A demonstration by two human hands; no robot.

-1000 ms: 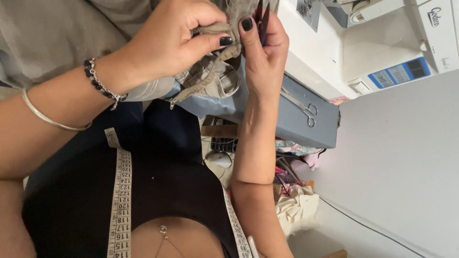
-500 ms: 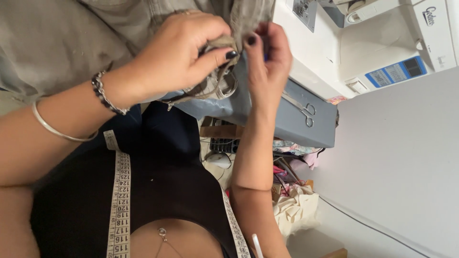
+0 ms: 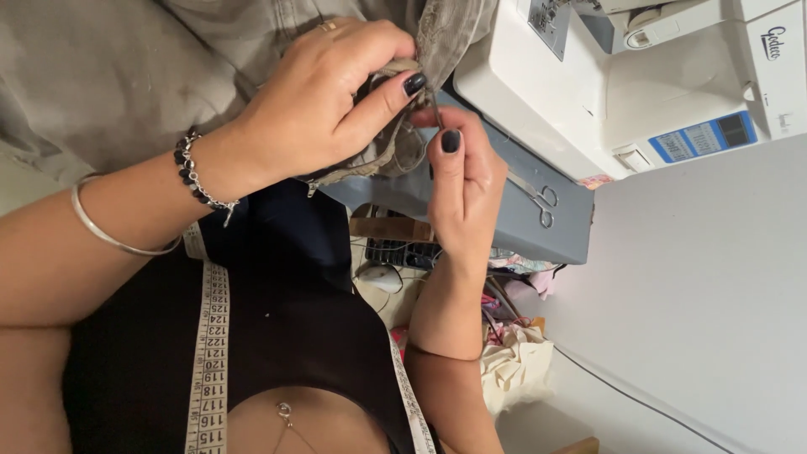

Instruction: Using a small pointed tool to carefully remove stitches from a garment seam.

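My left hand [image 3: 324, 105], with a beaded bracelet and a thin bangle on the wrist, pinches a folded edge of grey-beige garment fabric [image 3: 126, 76] between thumb and fingers. My right hand [image 3: 462, 189] rises from below, right beside it. Its thumb and fingers are closed on a thin dark tool [image 3: 437, 111] whose tip touches the same fabric fold. What kind of tool it is cannot be told. Both hands have dark nail polish. The fabric spreads over the upper left and drapes toward the sewing machine.
A white sewing machine [image 3: 639, 76] stands on a blue-grey table [image 3: 563, 227], where small scissors [image 3: 542, 202] lie. A measuring tape [image 3: 206, 353] hangs over my dark top. Cloth scraps and clutter [image 3: 513, 353] sit under the table beside a white wall.
The right hand has dropped a little and turned its thumb toward the camera, now under the fold. The left hand has shifted its pinch on the fabric edge.
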